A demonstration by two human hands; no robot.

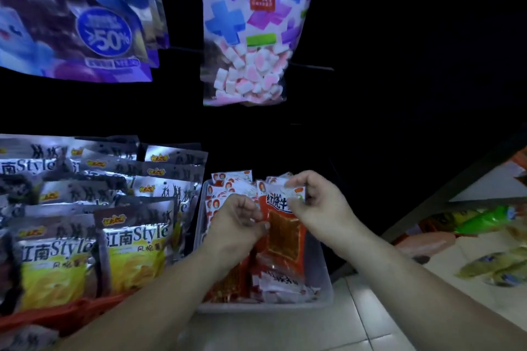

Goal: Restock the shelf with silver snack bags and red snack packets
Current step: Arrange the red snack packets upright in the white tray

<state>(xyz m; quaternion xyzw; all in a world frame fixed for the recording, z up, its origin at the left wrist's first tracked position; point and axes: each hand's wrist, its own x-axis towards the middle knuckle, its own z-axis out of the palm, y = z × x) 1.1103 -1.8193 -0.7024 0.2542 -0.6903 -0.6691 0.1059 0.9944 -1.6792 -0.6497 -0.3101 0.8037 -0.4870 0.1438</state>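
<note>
Pinching one red snack packet [285,234] with both hands here. Curled round its top corner with the right grip [316,202], fingers closed on the white header. Clamping the packet's left edge with the left grip [238,219], fingertips tucked in against the red film. Held upright and a touch tilted over a pale grey bin [323,288], lower end down among the others.

Packed inside that bin: more red snack packets [225,194], standing in rows at the back with white headers up, lying flat and jumbled at the front. Meeting pale floor tiles [370,316] at the bin's front wall.

Just beside the bin on its left, silver snack bags [134,239], stacked in overlapping rows with yellow panels and "Style" lettering facing out. Upright at the front, leaning further back. Tucked under the front row at the lower left, something red-orange [57,313], too dim to name.

Hanging above the bin, a marshmallow bag [251,37] printed with blue and purple crosses, pink-and-white pieces showing through the clear bottom. Hanging further left, purple bags [77,17] carrying a ">50%" badge.

Off to the right, well apart from the bin, a green packet [484,219] among blurred yellowish ones on a pale surface.
</note>
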